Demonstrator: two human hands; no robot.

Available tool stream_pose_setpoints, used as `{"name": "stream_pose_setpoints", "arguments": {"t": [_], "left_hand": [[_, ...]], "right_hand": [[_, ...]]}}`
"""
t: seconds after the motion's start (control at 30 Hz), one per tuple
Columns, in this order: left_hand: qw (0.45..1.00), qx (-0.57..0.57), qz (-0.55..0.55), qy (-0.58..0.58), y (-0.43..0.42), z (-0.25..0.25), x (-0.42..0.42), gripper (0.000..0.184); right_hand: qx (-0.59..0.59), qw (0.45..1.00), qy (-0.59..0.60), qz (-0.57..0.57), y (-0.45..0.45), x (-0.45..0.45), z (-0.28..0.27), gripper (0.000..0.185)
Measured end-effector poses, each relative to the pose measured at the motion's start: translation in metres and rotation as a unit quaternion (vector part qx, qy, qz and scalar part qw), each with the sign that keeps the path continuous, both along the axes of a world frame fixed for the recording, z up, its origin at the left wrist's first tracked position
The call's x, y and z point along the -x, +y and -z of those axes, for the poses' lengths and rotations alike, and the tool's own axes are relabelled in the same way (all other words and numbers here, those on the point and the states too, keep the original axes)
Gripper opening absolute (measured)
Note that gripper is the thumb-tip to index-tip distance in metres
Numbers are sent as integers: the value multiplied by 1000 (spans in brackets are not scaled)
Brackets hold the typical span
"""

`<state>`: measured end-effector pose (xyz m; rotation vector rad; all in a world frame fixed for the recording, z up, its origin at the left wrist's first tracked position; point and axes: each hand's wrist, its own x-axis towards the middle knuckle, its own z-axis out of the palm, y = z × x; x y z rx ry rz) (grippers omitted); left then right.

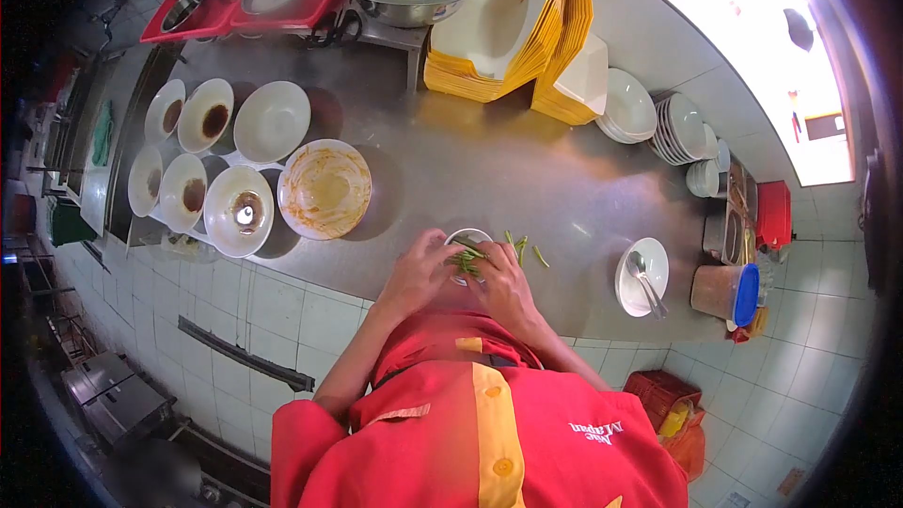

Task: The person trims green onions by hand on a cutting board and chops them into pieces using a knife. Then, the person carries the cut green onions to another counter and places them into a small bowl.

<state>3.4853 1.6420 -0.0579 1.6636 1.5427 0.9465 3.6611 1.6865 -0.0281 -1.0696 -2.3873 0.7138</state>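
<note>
Both my hands are at a small white bowl (467, 237) near the front edge of the steel table. Cut green vegetables (465, 260) lie in it. My left hand (425, 268) is at the bowl's left side, its fingers curled at the greens. On the right side, my right hand (503, 275) has its fingers closed on some green pieces. A few loose green pieces (520, 245) lie on the table just right of the bowl. Parts of the bowl are hidden behind my fingers.
Several white bowls (273, 122), some with dark sauce, stand at the left. Behind are a metal bowl of greens (414, 7) and stacked yellow-edged trays (489, 85). At the right are a plate with spoons (625, 287), a blue-lidded container (717, 292) and stacked bowls (682, 127).
</note>
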Motion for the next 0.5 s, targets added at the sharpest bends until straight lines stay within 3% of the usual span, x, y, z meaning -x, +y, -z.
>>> {"name": "stream_pose_setpoints", "arguments": {"t": [0.33, 0.5], "left_hand": [[999, 10, -11, -41, 0, 1, 3, 28], [999, -19, -22, 21, 3, -2, -6, 28]], "right_hand": [[-35, 998, -19, -57, -1, -5, 5, 11], [-30, 999, -23, -25, 6, -2, 5, 11]]}}
